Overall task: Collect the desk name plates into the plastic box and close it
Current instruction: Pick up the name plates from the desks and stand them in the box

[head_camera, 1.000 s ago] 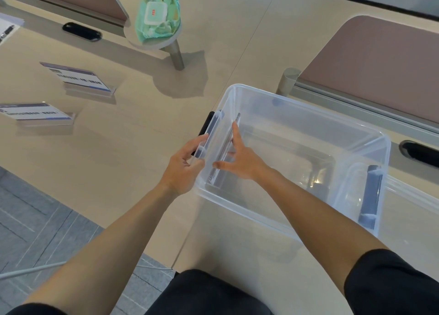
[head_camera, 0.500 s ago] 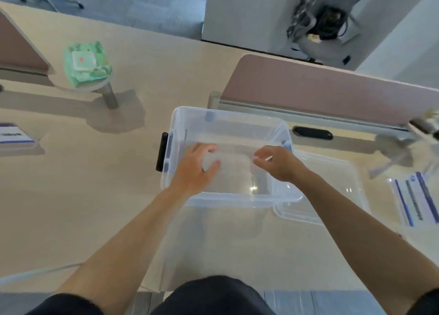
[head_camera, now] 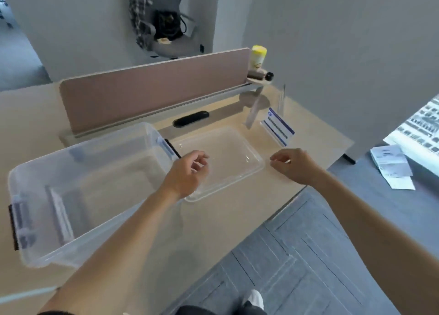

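A clear plastic box with dark latches stands on the desk at the left, with a name plate lying inside it. Its clear lid lies flat on the desk to the right of the box. A name plate with blue print stands beyond the lid at the right, and other clear stands are behind it. My left hand hovers over the lid's near left part, fingers loosely curled, holding nothing. My right hand hovers right of the lid, also holding nothing.
A brown partition runs along the back of the desk, with a dark cable slot in front of it. A yellow-capped canister sits on a small shelf at the partition's end. The desk edge drops to grey floor at the right, where papers lie.
My view has swung to the right. Both hands have left the box and moved right, over and beside the lid. The name plate stays in the box.
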Demonstrator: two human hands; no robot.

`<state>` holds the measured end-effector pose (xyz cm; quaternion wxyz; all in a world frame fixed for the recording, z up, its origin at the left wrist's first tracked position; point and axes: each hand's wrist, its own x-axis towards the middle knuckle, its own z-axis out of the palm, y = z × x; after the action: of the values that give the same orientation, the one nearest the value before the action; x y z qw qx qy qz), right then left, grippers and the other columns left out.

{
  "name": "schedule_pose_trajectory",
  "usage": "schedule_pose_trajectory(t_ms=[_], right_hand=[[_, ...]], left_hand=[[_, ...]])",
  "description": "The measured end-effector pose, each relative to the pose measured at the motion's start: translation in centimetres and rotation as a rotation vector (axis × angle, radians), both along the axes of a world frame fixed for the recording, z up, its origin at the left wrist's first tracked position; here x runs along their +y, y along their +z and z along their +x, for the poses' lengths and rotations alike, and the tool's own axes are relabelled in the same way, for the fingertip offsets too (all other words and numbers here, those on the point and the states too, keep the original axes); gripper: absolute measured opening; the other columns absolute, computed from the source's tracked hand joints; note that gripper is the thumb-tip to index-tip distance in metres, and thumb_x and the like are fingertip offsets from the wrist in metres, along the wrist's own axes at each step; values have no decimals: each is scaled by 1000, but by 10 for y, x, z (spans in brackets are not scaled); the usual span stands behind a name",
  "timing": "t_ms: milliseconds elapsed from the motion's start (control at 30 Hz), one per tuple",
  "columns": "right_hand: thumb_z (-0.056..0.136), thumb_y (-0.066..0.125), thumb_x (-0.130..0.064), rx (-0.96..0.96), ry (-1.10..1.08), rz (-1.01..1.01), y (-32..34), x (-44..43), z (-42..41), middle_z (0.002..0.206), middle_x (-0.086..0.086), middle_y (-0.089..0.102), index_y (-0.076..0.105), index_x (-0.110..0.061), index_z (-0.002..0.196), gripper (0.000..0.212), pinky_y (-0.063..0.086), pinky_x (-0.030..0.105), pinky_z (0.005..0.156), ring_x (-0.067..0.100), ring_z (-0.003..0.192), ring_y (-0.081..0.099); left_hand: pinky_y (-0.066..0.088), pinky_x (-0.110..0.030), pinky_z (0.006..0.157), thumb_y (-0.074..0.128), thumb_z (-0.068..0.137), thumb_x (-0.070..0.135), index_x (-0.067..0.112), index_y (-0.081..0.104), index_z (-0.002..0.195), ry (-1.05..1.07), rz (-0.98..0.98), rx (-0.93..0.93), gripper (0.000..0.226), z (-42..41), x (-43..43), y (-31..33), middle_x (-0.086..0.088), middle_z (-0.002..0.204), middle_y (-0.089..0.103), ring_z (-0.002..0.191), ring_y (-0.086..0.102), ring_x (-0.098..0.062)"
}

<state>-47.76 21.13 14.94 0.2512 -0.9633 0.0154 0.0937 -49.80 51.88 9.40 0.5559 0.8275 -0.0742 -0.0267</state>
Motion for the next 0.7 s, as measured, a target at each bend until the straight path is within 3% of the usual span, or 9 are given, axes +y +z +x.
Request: schedule_pose_trajectory(t_ms=[100, 233, 367, 467, 533, 700], right_hand=[[91, 69, -29, -17, -75, 76, -4, -66, 0, 103, 2, 73, 74, -17, 109, 22, 53, 38, 92, 19, 94, 66], [93, 67, -33, -16, -119, 104, -8, -151, 9, 103, -3, 69, 72, -17, 111, 24, 47, 28, 81, 13, 91, 63], [92, 66, -37, -50, -110, 105, -6, -218, 36, 103, -3, 69, 72, -19, 110, 26, 53, 33, 85, 17, 94, 65], [92, 66, -37, -56, -108, 111, -4, -263, 60, 103, -2, 69, 72, -18, 111, 27, 54, 34, 83, 17, 95, 64], [93, 65, -36, -65, -97, 119, -4, -283, 80, 105, -1, 70, 72, -17, 111, 27, 55, 35, 82, 17, 96, 64], [93, 66, -34, -52, -62, 128, -14, -313, 145, 104, -1, 70, 71, -17, 114, 28, 47, 27, 80, 17, 97, 64]], left_hand=[[48, -22, 71, 61, 88, 29, 31, 64, 99, -26, 10, 28, 12, 25, -62, 2, 9, 92, 63, 82, 60, -11], [52, -26, 73, 61, 91, 16, 25, 68, 97, -35, -14, 125, 13, 58, -155, 3, -5, 92, 68, 81, 65, -16], [53, -30, 77, 62, 87, 18, 25, 69, 95, -16, -13, 121, 13, 87, -229, 9, -6, 90, 70, 77, 65, -11], [54, -30, 81, 61, 90, 15, 22, 66, 108, -25, -11, 134, 20, 104, -276, 13, -4, 89, 70, 78, 65, -8], [54, -31, 85, 62, 90, 18, 25, 60, 118, -36, 23, 132, 29, 118, -297, 10, -3, 89, 69, 84, 66, -16], [51, -31, 85, 63, 89, 23, 29, 54, 125, 8, 60, 181, 38, 155, -328, -14, 2, 99, 65, 89, 64, -16]])
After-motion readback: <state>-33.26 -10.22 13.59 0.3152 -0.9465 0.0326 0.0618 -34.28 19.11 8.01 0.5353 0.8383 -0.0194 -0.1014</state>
